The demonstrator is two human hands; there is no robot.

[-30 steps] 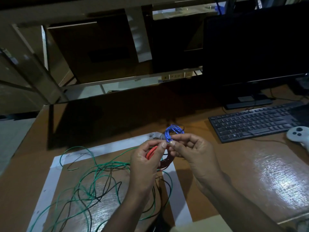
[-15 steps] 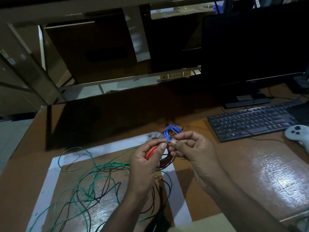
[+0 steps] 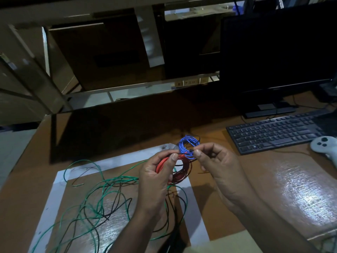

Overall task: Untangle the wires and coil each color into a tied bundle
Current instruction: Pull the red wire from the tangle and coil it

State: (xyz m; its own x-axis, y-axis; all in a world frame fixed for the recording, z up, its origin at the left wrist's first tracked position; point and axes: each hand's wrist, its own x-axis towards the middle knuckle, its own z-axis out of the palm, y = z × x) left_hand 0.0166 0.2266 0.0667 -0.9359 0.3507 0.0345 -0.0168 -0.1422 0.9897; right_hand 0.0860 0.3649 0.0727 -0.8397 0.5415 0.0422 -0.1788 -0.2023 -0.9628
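Parted slightly since a second ago: both hands, formerly fingertip to fingertip, now with a short gap bridged by a wire end.
Red coil: held above the desk, gripped in left hand, thumb across its loops; one thin end drawn rightward from it.
Right hand: thumb and forefinger pinched together on that end, remaining fingers curled; which wire the end belongs to not fully clear.
Blue coil: small wound bundle just behind the fingertips, close to the red coil; whether resting on the desk or held, not discernible.
Green wire and black wire: loose, intertwined, sprawled over white-bordered mat, left of and below the hands.
Desk: brown, glossy.
Keyboard: black, right rear.
Game controller: pale, just right of keyboard.
Monitor: dark, behind keyboard.
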